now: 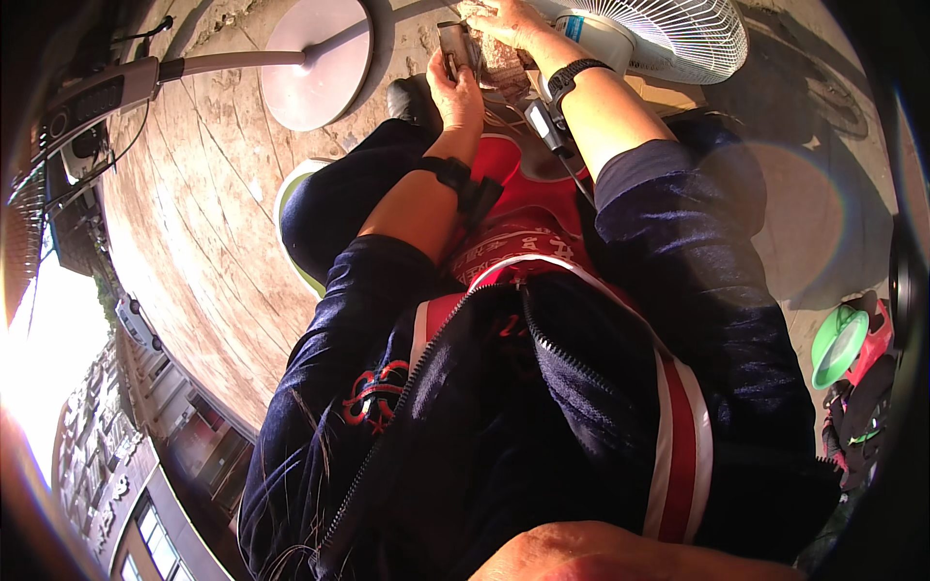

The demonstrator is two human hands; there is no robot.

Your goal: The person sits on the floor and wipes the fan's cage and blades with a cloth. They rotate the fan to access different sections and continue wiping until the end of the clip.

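Observation:
My left hand (457,97) is closed around a flat, brownish-grey rectangular piece (453,41) with a shiny side. To its right, my right hand (511,23) reaches to the top edge of the view. Its fingers are bent together, and whatever they grip is too small or cut off to make out. Below my right hand lies a rough, light-brown mass (500,70), apart from my left palm. A small grey-white device (542,120) with a cable hangs by my right wrist. A red apron (509,218) covers my lap between my knees.
A round, pale stand base (315,82) with a long pole stands at the left. On the right are a white bucket (605,41) and a white wire fan guard (693,44). A green basin (839,347) lies farther right. My dark shoe (411,103) rests on the concrete ground.

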